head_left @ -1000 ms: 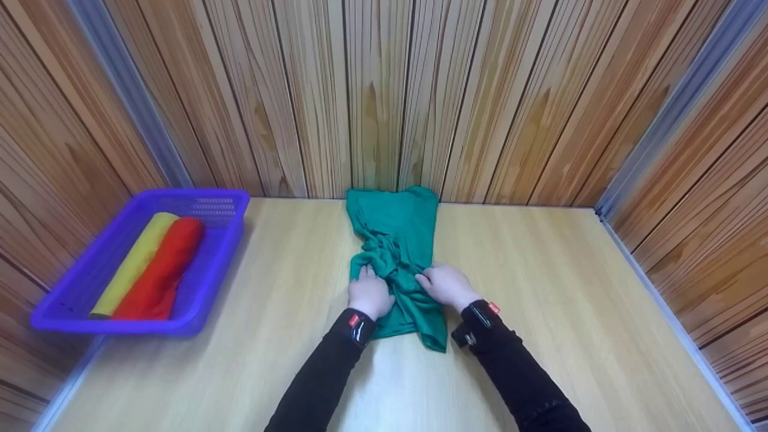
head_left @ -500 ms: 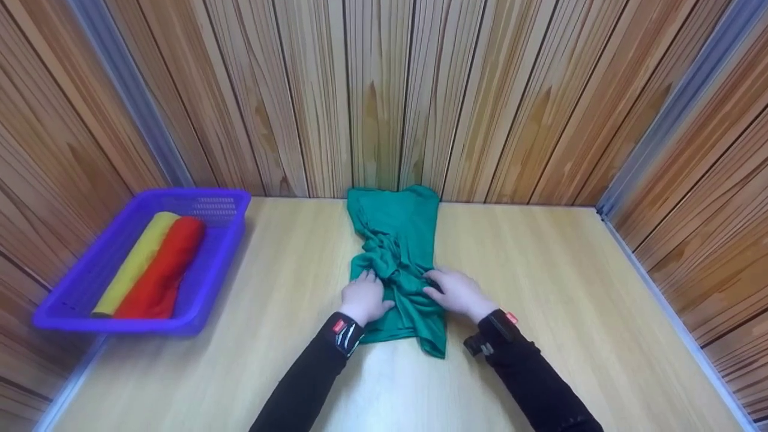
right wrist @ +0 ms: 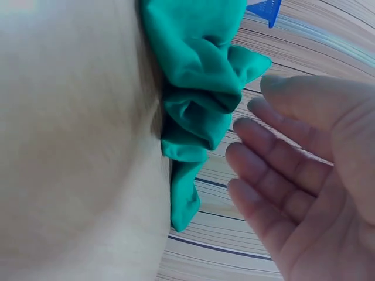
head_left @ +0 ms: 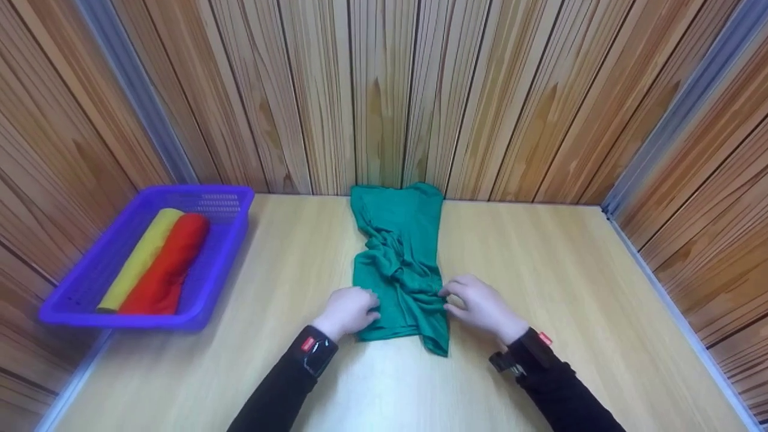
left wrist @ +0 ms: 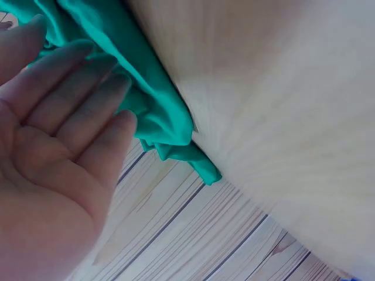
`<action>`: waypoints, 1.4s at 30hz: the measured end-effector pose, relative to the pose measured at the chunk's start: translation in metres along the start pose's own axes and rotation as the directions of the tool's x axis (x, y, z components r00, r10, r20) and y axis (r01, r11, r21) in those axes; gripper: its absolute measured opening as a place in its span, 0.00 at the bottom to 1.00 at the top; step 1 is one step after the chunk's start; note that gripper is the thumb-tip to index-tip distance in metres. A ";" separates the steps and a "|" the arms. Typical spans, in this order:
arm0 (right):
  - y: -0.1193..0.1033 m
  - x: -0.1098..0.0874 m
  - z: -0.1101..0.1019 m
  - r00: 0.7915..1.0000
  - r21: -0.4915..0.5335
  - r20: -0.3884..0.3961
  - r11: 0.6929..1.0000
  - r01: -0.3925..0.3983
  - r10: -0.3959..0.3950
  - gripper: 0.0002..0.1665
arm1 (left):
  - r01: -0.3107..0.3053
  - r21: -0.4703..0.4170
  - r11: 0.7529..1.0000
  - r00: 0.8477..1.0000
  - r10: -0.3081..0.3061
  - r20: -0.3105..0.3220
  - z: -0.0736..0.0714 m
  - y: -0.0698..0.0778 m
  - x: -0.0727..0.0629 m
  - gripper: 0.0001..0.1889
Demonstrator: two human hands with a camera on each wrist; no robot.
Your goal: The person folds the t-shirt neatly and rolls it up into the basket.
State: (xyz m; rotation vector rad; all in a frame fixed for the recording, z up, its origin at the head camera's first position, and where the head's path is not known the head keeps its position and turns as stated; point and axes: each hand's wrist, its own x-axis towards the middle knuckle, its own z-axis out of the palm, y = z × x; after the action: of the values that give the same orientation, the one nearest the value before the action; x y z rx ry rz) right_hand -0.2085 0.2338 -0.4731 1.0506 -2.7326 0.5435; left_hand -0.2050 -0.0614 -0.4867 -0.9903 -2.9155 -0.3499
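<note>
A green cloth point(head_left: 399, 264) lies rumpled on the table, its far end against the back wall and its middle gathered in creases. My left hand point(head_left: 349, 309) is at the cloth's near left edge; in the left wrist view its fingers point(left wrist: 88, 117) are extended and the palm holds nothing. On the other side, my right hand point(head_left: 477, 303) is at the cloth's right edge. The right wrist view shows its fingers point(right wrist: 275, 170) loosely bent, with a gap between them and the green folds point(right wrist: 199, 88).
At the left of the table point(head_left: 540, 270) stands a purple basket point(head_left: 223, 270). Inside it a yellow roll point(head_left: 141, 261) and a red roll point(head_left: 165, 270) of cloth lie side by side. Wood-patterned walls point(head_left: 384, 96) enclose the back and sides.
Both hands have drawn apart, the left toward the left and the right toward the right, coming off the middle of the green cloth. The cloth keeps nearly the same shape.
</note>
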 end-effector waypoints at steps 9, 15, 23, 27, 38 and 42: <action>-0.003 -0.021 -0.002 0.988 -0.022 -0.009 0.988 0.153 -0.153 0.11 | -0.145 -0.013 0.989 0.989 0.145 -0.018 0.000 0.000 -0.025 0.03; -0.007 -0.032 0.004 0.968 -0.021 -0.019 0.968 0.252 -0.252 0.14 | -0.180 0.000 0.984 0.983 0.180 -0.039 0.001 -0.004 -0.037 0.03; -0.008 -0.037 0.015 0.951 -0.047 0.109 0.955 0.294 -0.288 0.17 | -0.216 0.031 0.976 0.974 0.218 -0.063 0.004 -0.010 -0.044 0.06; -0.010 -0.035 0.018 0.943 -0.056 0.131 0.948 0.315 -0.306 0.16 | -0.221 0.048 0.974 0.973 0.224 -0.061 0.005 -0.010 -0.044 0.07; -0.015 -0.023 0.022 0.950 -0.099 0.152 0.952 0.290 -0.274 0.10 | -0.266 0.194 0.944 0.952 0.289 -0.100 0.012 -0.012 -0.043 0.06; -0.015 -0.021 0.024 0.951 -0.109 0.168 0.954 0.278 -0.258 0.09 | -0.253 0.174 0.952 0.951 0.278 -0.134 0.013 -0.012 -0.041 0.06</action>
State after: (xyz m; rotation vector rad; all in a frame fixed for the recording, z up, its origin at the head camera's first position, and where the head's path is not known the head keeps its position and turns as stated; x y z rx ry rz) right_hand -0.1838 0.2268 -0.4965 1.4525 -2.6406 0.2458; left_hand -0.1789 -0.0923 -0.5060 -1.2479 -2.5791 -0.1748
